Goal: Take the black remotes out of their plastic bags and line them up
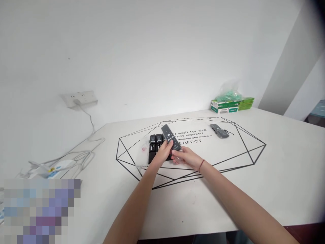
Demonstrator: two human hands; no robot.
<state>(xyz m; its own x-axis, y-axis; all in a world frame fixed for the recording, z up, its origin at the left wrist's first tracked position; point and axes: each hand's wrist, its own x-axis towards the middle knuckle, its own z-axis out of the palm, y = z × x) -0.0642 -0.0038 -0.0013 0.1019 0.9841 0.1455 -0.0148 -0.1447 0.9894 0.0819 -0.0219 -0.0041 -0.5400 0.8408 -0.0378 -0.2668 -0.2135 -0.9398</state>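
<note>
White wall (pixel 152 61): plain backdrop, and below it a pale worktop (pixel 279 176) printed with black lines and lettering (pixel 195 138).
Dark remote (pixel 170 135): centre stage, held above the worktop, buttons up, far end angled away to the left.
Left hand (pixel 164 152): gripping the remote from its left side, thumb against the button face.
Right hand (pixel 186 156): narrow at the near end, fingers gathered, red cord (pixel 201 166) round the wrist; can't tell what the palm hides.
Two-handed hold: handling the remote at its near end looks like the step of the moment; a move from here would, I judge, call for one hand steadying the body while the other works that end.
Black items (pixel 152 147): close by the hands, side by side, seemingly remotes backs up, partly hidden; clear plastic (pixel 142 152) just left.
Second remote (pixel 219 131): out right, well apart, buttons up.
Far corner: green-and-white boxes (pixel 224 105), clear bag (pixel 230 93) on top.
Wall socket (pixel 86 97): over on the left, cable (pixel 91 125) trailing down.
</note>
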